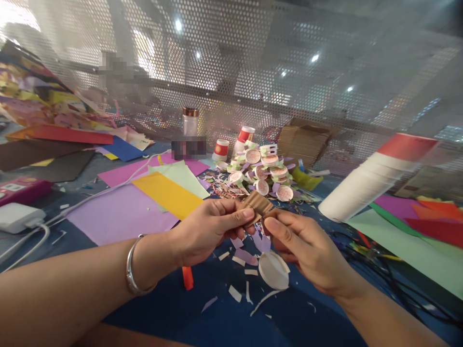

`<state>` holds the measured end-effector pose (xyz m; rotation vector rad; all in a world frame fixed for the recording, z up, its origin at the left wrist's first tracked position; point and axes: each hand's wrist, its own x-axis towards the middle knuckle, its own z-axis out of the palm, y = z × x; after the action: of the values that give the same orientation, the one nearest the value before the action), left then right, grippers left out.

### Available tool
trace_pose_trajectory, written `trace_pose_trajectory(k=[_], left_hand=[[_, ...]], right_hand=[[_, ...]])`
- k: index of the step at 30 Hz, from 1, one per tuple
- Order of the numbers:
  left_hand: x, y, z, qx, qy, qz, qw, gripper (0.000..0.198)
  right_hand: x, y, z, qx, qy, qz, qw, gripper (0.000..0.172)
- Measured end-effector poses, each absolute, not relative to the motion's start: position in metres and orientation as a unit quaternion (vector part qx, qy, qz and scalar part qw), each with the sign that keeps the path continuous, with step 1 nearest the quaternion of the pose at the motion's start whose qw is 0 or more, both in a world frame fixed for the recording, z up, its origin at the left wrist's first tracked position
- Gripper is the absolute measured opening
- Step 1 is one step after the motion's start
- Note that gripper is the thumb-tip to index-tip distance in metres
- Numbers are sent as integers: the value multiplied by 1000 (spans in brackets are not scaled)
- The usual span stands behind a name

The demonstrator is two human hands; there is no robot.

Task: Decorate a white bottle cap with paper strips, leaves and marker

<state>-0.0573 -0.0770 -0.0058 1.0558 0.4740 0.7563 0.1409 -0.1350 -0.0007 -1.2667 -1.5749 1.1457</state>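
Note:
My left hand (211, 229) and my right hand (302, 248) meet at the middle of the view, both pinched on a small piece of brown corrugated cardboard (257, 204). A silver bangle sits on my left wrist. Under my right hand lies a white paper disc (274, 271), held against the palm or resting on the blue table (202, 313); I cannot tell which. Purple and white paper scraps (246, 255) are scattered just below the hands.
Beyond the hands is a heap of paper-cup flowers (262, 176), two red-and-white cups (221, 149), a jar (190, 121) and stacked cardboard (304, 140). A stack of paper cups (376, 176) lies right. Coloured paper sheets (123, 212) spread left and right; a white charger (16, 217) with cable sits left.

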Motion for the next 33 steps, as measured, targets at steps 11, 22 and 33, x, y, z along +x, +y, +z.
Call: trace_pose_trajectory(k=[11,22,33], left_hand=[[-63,-79,6,463,200,309,806,22],[-65,-65,4,501,273,472,671,23],[-71,-53,-5,707,309,350,531,26]], right_hand=[[140,-140,4,-484,-622,474,393,41],[147,-126,2,-520,-619,448,382,43],[153,-117,-4,-654,-745,100,90,31]])
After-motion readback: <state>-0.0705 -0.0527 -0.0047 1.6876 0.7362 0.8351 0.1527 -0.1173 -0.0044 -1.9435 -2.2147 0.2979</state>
